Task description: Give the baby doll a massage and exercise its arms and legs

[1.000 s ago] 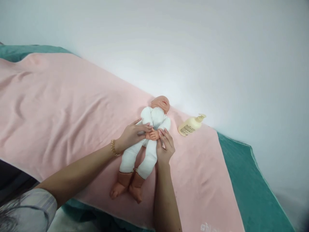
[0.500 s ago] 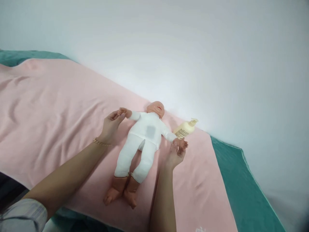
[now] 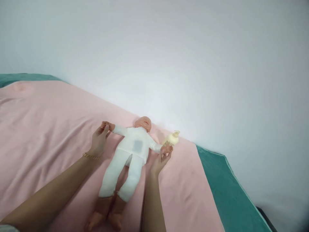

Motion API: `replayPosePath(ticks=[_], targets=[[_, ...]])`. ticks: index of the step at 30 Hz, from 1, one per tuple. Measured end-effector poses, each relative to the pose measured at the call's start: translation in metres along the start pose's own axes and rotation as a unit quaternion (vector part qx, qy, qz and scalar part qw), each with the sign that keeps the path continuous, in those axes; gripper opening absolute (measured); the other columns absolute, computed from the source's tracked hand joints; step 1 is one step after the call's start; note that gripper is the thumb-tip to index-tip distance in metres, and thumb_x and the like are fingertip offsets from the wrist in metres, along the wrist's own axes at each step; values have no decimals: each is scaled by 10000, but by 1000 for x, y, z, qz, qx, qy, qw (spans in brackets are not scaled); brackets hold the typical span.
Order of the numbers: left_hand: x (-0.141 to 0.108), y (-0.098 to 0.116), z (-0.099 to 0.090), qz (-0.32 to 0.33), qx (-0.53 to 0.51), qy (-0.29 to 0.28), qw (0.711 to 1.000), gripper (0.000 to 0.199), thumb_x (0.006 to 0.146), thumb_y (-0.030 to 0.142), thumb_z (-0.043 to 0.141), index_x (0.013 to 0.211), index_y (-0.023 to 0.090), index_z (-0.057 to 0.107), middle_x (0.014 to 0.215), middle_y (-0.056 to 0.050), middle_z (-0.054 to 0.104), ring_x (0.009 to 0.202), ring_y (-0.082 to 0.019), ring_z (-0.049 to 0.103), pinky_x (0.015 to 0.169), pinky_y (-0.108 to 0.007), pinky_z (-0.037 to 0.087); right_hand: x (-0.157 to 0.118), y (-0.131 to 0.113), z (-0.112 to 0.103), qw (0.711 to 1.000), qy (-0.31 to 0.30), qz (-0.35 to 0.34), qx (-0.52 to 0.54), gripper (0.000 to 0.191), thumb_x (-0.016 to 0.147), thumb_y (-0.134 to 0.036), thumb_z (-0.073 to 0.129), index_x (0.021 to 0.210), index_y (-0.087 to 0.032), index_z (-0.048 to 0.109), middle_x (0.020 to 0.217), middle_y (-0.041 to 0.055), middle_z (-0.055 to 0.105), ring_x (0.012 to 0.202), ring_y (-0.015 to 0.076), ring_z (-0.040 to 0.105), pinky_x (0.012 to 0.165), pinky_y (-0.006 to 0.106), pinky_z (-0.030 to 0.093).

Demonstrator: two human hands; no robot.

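A baby doll with a white body and legs and brown feet lies on its back on a pink cloth. Its arms are spread to both sides. My left hand, with a bracelet at the wrist, pinches the doll's hand on the left. On the other side my right hand has its thumb and fingers closed on the doll's other hand. Just behind that hand, a pale yellow pump bottle lies tilted on the cloth, its lower part partly hidden by the doll's hand.
A white wall rises behind the cloth, close to the doll's head. Green fabric shows at the right and at the far left back. Folds run through the cloth on the left.
The view has shifted, so everything sits lower and further left. The doll's arm in my left hand is stretched straighter outward. Both hands keep their hold.
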State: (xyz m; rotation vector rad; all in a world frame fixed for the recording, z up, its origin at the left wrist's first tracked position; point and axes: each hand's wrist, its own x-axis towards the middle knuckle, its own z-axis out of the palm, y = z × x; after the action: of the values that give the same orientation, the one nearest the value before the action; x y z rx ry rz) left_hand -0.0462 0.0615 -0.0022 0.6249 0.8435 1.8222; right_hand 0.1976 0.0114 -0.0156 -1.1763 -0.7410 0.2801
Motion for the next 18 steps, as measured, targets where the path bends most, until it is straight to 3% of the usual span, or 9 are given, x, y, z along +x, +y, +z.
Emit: replayPosePath(ticks=[5, 9, 14, 18], targets=[[24, -11, 22, -3, 28, -47, 998, 384, 786, 484, 683, 1038, 194, 668, 1183, -69, 626, 1149, -207, 560, 934, -285, 482, 15, -8, 19, 993, -96, -65, 31, 537, 928, -422, 446, 1402, -182, 370, 1450, 132, 419, 1342, 213, 395, 1097, 412, 349], [55, -26, 36, -34, 56, -61, 996, 535, 699, 615, 699, 996, 170, 687, 1100, -80, 666, 1062, -230, 596, 798, -270, 511, 32, 1, 30, 983, -155, -92, 44, 464, 947, -418, 427, 1351, -191, 457, 1418, 100, 468, 1349, 205, 383, 1125, 393, 292], [73, -32, 54, -70, 116, -125, 983, 593, 616, 639, 741, 966, 161, 711, 964, -60, 696, 874, -214, 628, 660, -253, 497, 58, 21, 44, 980, -187, -64, 29, 492, 938, -459, 438, 1326, -166, 509, 1363, 120, 526, 1288, 216, 461, 1094, 389, 325], [82, -41, 63, -63, 193, -126, 971, 608, 615, 652, 720, 954, 148, 707, 884, -69, 712, 747, -217, 642, 606, -282, 491, 84, 45, 53, 980, -197, -43, 5, 533, 916, -521, 430, 1224, -123, 606, 1264, 142, 604, 1218, 243, 527, 1066, 404, 347]])
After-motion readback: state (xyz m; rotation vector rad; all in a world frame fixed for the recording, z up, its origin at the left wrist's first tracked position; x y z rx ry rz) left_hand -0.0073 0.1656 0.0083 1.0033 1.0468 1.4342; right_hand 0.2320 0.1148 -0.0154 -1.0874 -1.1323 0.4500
